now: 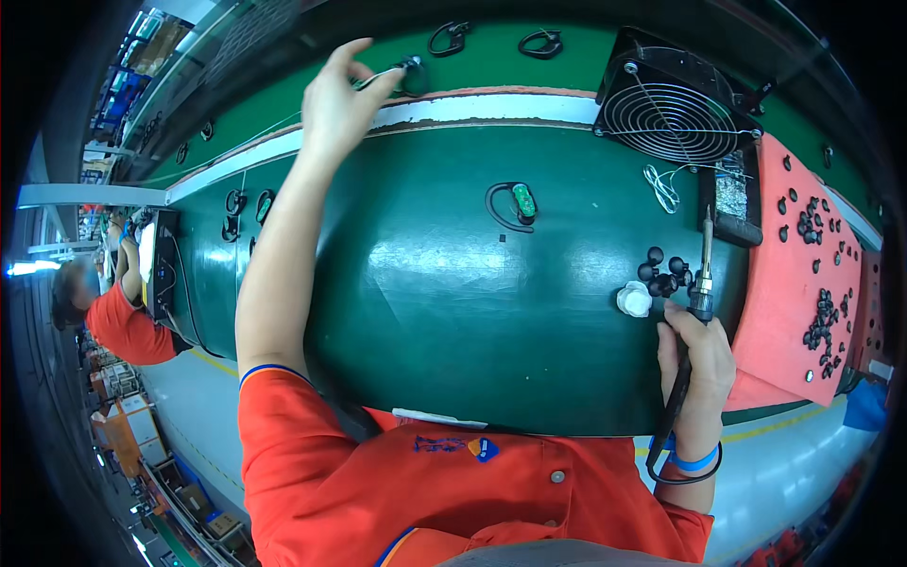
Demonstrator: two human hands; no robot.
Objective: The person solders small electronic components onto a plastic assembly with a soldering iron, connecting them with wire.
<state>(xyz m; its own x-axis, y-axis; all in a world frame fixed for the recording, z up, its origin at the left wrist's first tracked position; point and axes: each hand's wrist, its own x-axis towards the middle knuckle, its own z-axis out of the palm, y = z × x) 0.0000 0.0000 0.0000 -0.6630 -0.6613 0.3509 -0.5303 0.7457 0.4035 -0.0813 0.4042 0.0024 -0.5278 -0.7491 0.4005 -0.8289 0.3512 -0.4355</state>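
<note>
I log the dark green work mat (425, 302) first: it fills the bench in front of me. To its right lies a red foam pad (789, 312) scattered with small black parts (822, 317). At the far right corner stands a black fan (673, 109) with a wire grille, tilted toward the mat. Beyond the mat runs a brighter green belt (491, 52) carrying two black ear hooks (540, 42).

My left hand (338, 99) is stretched far forward over the belt's near edge, fingers pinched shut on a small black earpiece (408, 71) with a thin wire. My right hand (694, 354) is closed around the handle of a soldering iron (704, 274), its tip pointing away from me, near the pad's edge.

In mid-mat lies a black ear-hook piece with a green circuit board (518, 203). Just left of the iron sit a cluster of black ear tips (664, 274) and a white wad (634, 300).
</note>
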